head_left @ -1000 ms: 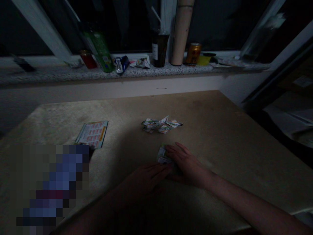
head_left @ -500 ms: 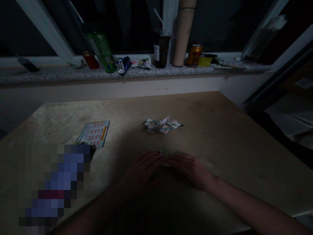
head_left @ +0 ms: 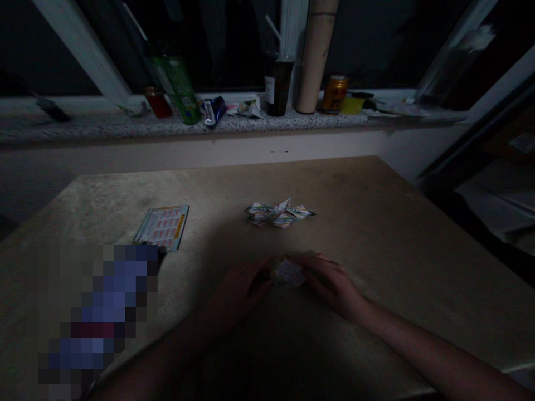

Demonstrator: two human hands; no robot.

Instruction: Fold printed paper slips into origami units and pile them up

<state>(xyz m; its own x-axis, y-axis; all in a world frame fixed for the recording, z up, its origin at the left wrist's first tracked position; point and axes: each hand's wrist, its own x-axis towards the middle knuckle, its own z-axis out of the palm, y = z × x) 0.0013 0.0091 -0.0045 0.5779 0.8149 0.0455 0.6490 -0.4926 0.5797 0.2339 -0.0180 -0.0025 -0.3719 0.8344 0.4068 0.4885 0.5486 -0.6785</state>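
A small folded piece of printed paper (head_left: pixel 290 272) lies between my two hands near the middle of the table. My left hand (head_left: pixel 246 281) has its fingers closed at the paper's left edge. On the right edge, my right hand (head_left: pixel 328 281) pinches the paper between thumb and fingers. Dim light and shadow hide some of the fingertips. Just beyond the hands rests a cluster of folded paper pieces (head_left: pixel 282 214), printed in similar colours, with pointed corners sticking up.
A printed card or booklet (head_left: pixel 163 225) lies on the table (head_left: pixel 355 195) at the left, beside a pixelated blue object (head_left: pixel 112 295). Along the windowsill (head_left: pixel 234 127) stand a green bottle (head_left: pixel 181 92), a dark cup with a straw (head_left: pixel 278 86), a tube (head_left: pixel 315 61) and an orange can (head_left: pixel 334 94).
My hands have drawn apart from lying flat over the paper to its two sides. The paper's printed face now shows between them. The cluster beyond has stayed put.
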